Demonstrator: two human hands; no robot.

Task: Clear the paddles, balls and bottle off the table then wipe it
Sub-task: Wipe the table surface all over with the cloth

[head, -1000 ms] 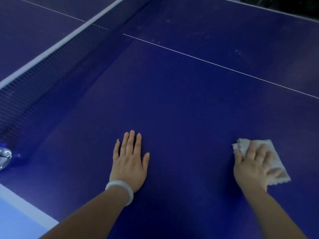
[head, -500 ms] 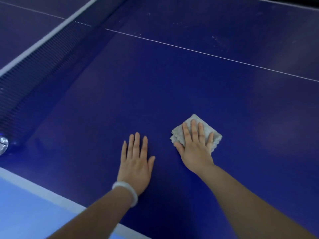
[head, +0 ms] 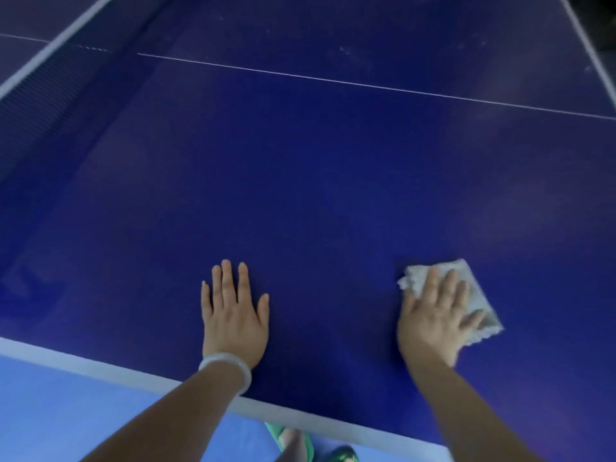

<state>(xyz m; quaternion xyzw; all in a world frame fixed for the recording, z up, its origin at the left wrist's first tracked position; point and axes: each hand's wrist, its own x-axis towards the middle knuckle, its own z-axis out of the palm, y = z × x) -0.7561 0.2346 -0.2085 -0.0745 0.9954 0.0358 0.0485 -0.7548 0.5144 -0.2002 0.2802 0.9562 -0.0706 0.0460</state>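
Observation:
The dark blue ping-pong table (head: 316, 181) fills the view, with no paddles, balls or bottle on the part I see. My left hand (head: 235, 315) lies flat on the table near its front edge, fingers straight, a pale bangle on the wrist. My right hand (head: 436, 315) presses flat on a grey-white folded cloth (head: 480, 301) at the lower right, fingers spread over it; the hand is slightly blurred.
The net (head: 50, 81) runs along the upper left. A white centre line (head: 366, 85) crosses the table. The white front edge (head: 100, 365) borders a light blue floor (head: 66, 411). My foot in a green sandal (head: 293, 441) shows below the edge.
My right hand has slid the cloth back to the right, away from the left hand. The left hand stays flat in place. The view has tipped down, showing more floor.

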